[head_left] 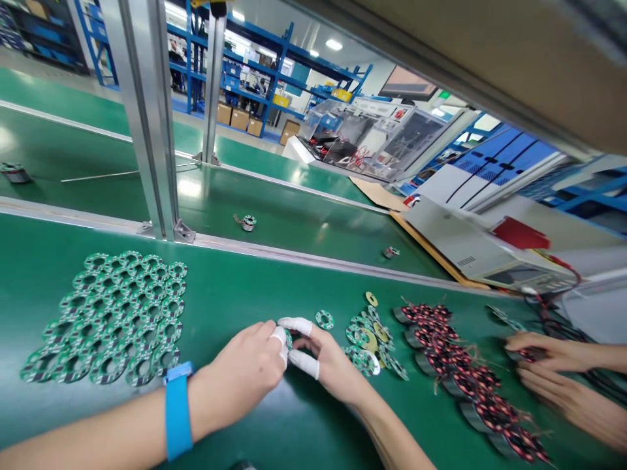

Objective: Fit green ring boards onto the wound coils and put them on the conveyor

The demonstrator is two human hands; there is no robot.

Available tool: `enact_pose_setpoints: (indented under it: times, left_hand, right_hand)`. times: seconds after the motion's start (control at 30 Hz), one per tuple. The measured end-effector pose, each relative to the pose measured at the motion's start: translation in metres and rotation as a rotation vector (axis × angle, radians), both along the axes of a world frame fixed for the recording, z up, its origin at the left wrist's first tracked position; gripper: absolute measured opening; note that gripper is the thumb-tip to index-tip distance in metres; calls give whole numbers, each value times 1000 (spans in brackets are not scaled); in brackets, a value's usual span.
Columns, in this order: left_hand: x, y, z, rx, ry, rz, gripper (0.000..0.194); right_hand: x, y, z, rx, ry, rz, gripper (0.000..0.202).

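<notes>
My left hand [247, 369] and my right hand [326, 359] meet at the middle of the green table, fingertips in white finger cots. Together they pinch one small green ring-shaped circuit board [289, 339]. A blue wrist strap [177, 410] sits on my left wrist. To the left lies a flat spread of many green ring boards [110, 320]. To the right of my hands sits a loose pile of ring boards [369, 341], with one single ring [324, 319] apart from it. Further right is a row of wound coil stators with red-and-copper wire [465, 375].
Another person's two hands [548, 365] work at the coil row on the right. A green conveyor belt [294, 222] behind an aluminium rail carries two small coil parts [247, 222]. An upright aluminium post [147, 117] stands at back left. A grey instrument box [470, 248] sits at right.
</notes>
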State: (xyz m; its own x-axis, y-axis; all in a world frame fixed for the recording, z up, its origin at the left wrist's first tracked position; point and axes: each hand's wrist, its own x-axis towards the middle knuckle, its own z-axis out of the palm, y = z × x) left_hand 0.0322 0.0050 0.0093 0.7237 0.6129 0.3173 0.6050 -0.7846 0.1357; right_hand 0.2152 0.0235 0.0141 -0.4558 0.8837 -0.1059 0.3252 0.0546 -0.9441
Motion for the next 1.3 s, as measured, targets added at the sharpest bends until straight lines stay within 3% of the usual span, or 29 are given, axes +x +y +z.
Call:
enact_pose_setpoints:
  times: [0.1, 0.33, 0.43, 0.5, 0.67, 0.8, 0.97, 1.1, 1.3]
  left_hand:
    - [2, -2, -6, 61, 39, 0, 14]
    - [9, -10, -1, 197, 117, -35, 18]
    - [11, -10, 0, 194, 122, -31, 18]
    - [8, -6, 4, 96, 84, -9, 16]
    - [-7, 14, 24, -394, -228, 186, 23]
    - [-8, 21, 20, -617, -356, 217, 38]
    - [-2, 20, 2, -626, -323, 182, 17]
    - [-2, 22, 0, -573, -266, 180, 21]
    - [-1, 23, 2, -573, -259, 182, 21]
  right_hand:
    - [-1, 0, -2, 19, -19, -19, 32]
    - [-10, -11, -3, 215, -129, -113, 33]
    - [-6, -9, 2, 182, -107, -86, 34]
    - [-3, -5, 5, 144, -74, -128, 33]
    - [-5, 1, 7, 110, -59, -371, 26]
    - [-18, 0, 8, 292, -230, -346, 18]
    - [-24, -2, 11, 500, -493, -251, 12]
    - [-24, -5, 13, 573, -612, -223, 17]
    - [-26, -8, 13, 623, -605, -197, 21]
